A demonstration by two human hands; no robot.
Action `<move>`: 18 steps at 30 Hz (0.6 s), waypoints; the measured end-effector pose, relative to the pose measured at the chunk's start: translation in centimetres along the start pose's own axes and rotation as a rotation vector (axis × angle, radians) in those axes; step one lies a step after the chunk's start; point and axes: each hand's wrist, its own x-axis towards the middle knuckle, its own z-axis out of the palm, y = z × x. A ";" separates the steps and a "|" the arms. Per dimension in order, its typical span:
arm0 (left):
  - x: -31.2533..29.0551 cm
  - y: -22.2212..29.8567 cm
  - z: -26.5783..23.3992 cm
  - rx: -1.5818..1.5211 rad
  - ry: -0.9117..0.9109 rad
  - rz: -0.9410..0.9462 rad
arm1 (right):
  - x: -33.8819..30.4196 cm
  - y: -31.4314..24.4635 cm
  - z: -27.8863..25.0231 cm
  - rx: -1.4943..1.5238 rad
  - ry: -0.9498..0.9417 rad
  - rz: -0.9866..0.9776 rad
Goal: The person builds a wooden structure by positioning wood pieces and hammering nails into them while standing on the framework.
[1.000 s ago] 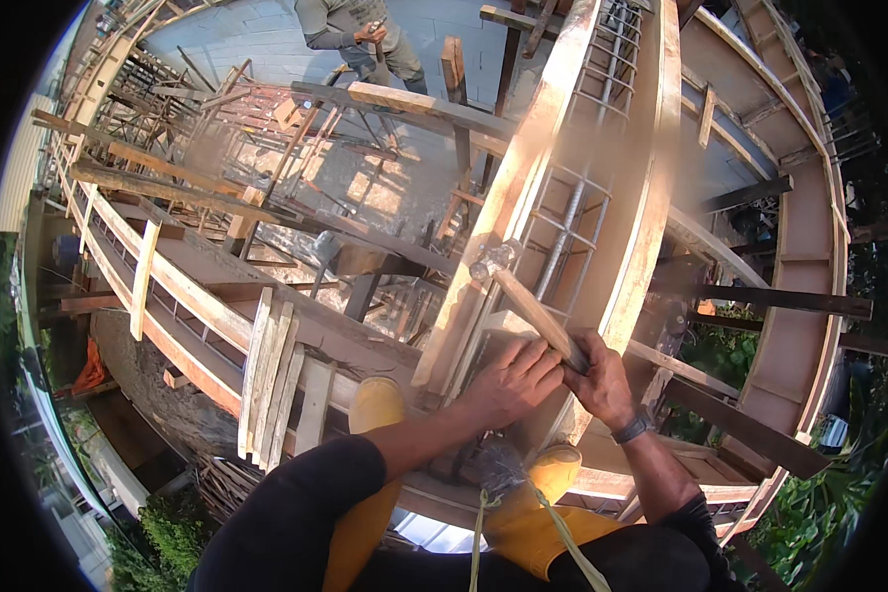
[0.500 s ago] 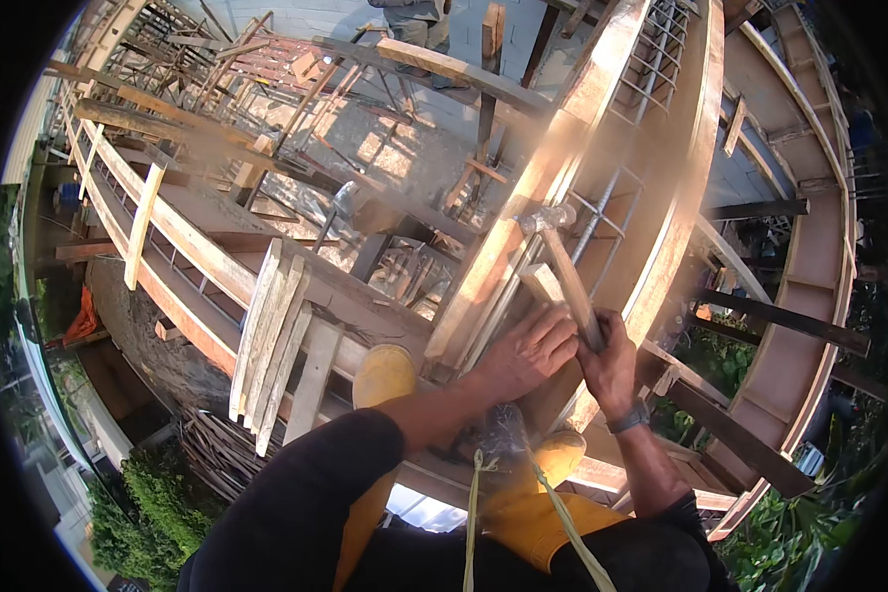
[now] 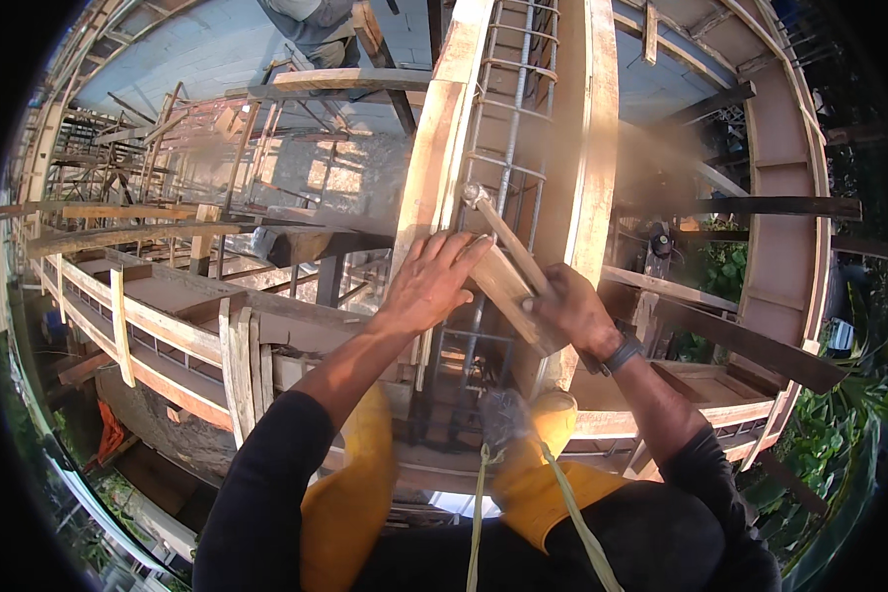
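My right hand point(image 3: 574, 314) is closed round the wooden handle of a hammer point(image 3: 511, 240), its metal head pointing up and left over the beam formwork. Beneath the handle, a short piece of wood point(image 3: 511, 296) slants across the trough between the form boards. My left hand point(image 3: 426, 284) has its fingers over the upper left end of this piece, with the thumb below, gripping it. The hand is beside the left form board point(image 3: 432, 158). A steel rebar cage point(image 3: 508, 138) runs along inside the trough, under the hammer.
The right form board point(image 3: 594, 148) borders the trough. My yellow boots point(image 3: 555, 419) are near the trough's close end. A clear plastic bag point(image 3: 503, 419) hangs by pale cords. More formwork point(image 3: 168, 326) curves away left, above scaffold timbers. Another person's legs point(image 3: 316, 39) show at the far side.
The view has turned, so the trough now runs nearly straight ahead. The short wood has swung across the trough. My left hand has shifted up along it; the right still holds the hammer.
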 end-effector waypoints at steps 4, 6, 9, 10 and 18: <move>0.2 1.0 0.5 0.038 -0.021 0.108 | 0.7 -0.3 -1.6 0.162 -0.165 0.112; 0.6 1.5 -0.1 0.057 -0.007 0.174 | 1.0 0.3 -1.7 0.166 -0.212 0.115; 0.9 1.1 -0.4 0.027 -0.034 0.241 | 0.8 -0.8 -2.1 0.212 -0.277 0.120; 0.8 0.8 -0.5 0.009 -0.052 0.256 | 0.8 -1.3 -2.1 0.235 -0.300 0.121; -0.2 1.7 -1.1 0.006 -0.188 0.100 | 1.7 -0.1 -6.5 0.356 -0.201 0.070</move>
